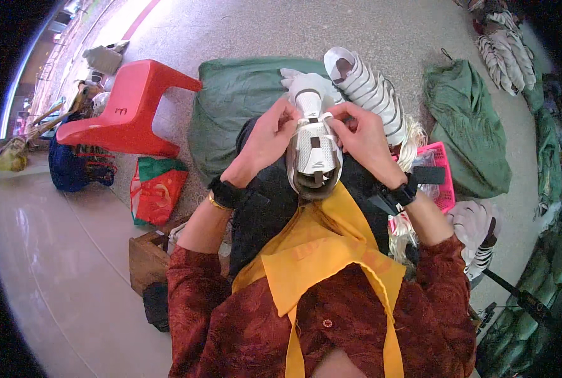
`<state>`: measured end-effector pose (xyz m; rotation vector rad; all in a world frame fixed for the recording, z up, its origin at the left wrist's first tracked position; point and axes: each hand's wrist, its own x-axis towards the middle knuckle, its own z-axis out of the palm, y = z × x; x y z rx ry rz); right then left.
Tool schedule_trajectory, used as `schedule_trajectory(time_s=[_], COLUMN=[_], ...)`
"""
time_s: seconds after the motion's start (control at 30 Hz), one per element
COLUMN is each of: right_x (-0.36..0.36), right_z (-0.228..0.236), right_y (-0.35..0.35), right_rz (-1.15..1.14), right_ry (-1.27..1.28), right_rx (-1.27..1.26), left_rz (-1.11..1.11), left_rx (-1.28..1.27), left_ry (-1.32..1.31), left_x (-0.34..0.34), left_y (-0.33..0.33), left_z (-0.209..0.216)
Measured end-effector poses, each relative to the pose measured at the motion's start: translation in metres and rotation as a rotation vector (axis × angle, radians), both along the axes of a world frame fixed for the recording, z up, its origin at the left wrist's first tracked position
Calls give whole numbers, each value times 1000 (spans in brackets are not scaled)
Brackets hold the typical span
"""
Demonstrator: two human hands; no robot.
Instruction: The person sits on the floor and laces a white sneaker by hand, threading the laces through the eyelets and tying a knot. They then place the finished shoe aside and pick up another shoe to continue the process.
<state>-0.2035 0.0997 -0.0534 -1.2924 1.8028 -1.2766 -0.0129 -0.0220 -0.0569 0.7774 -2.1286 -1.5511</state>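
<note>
A white shoe upper with a mesh surface and a dark-lined opening lies over my lap, its opening turned toward me. A white shoelace crosses it near the middle. My left hand is closed at the lace's left side, thumb and fingertips pinched together. On the other side, my right hand pinches the lace's right part. The fingertips partly cover the lace, so its exact path is hidden. Just beyond the upper are more pale shoe pieces, resting on a green sack.
Nested white uppers lie ahead to the right, near a pink basket and loose pale laces. Another green sack is farther right. A red plastic chair, a red-green bag and a wooden box stand left.
</note>
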Motion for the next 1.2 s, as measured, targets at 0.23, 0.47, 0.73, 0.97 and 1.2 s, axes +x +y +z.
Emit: schedule_trajectory(time_s=[0.23,0.47,0.73,0.97,1.2], right_x=[-1,-2,0,0,5], right_z=[-2,2,5,-2,28], right_y=[-3,-5,-5,-2,25], right_rz=[3,38,22,-22,113], right_ry=[12,111,105,35,192], right_rx=[-4,-66,-69,-109,-30], left_rz=[-49,-144,-61,-3,-45], left_rx=[57,378,272,225,273], left_ry=[-15,20,-41,-67,-69], left_x=[-3,5,-3,-6,-1], left_y=[-4,-20,-10,-7,-10], left_z=[2,3,11,7,10])
